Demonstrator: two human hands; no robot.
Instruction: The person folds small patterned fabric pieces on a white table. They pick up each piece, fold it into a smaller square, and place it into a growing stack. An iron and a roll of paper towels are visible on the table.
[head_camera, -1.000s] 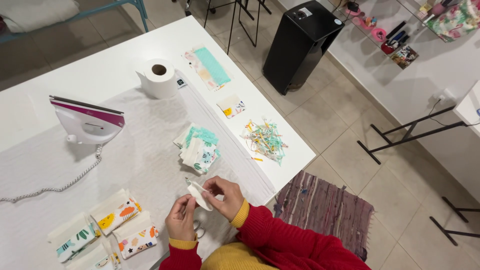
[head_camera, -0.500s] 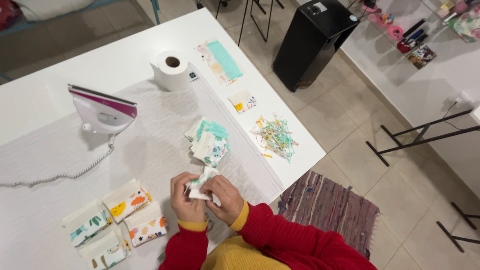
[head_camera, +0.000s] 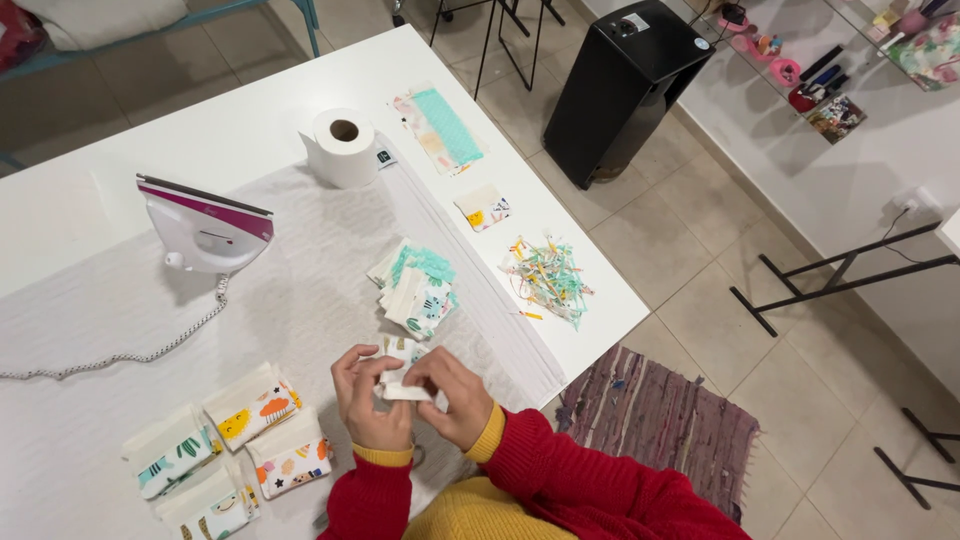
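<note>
Both hands meet over the white padded cloth (head_camera: 300, 290) at the table's near edge. My left hand (head_camera: 368, 400) and my right hand (head_camera: 452, 392) pinch the same small white fabric piece (head_camera: 402, 390) between their fingertips. Just beyond it lies a loose pile of small printed fabric pieces (head_camera: 415, 287) in white and teal. Red sleeves with yellow cuffs cover both wrists.
A white and pink iron (head_camera: 208, 228) stands at the left, its braided cord trailing left. Several folded printed pouches (head_camera: 225, 445) lie at the near left. A paper roll (head_camera: 342, 146), fabric strips (head_camera: 440, 128), a small patch (head_camera: 484, 208) and colourful scraps (head_camera: 545, 280) sit towards the table's far and right edges.
My hands have kept working the small white piece together, holding it closer between the fingertips. The view has shifted a little; the other things on the table have stayed put.
</note>
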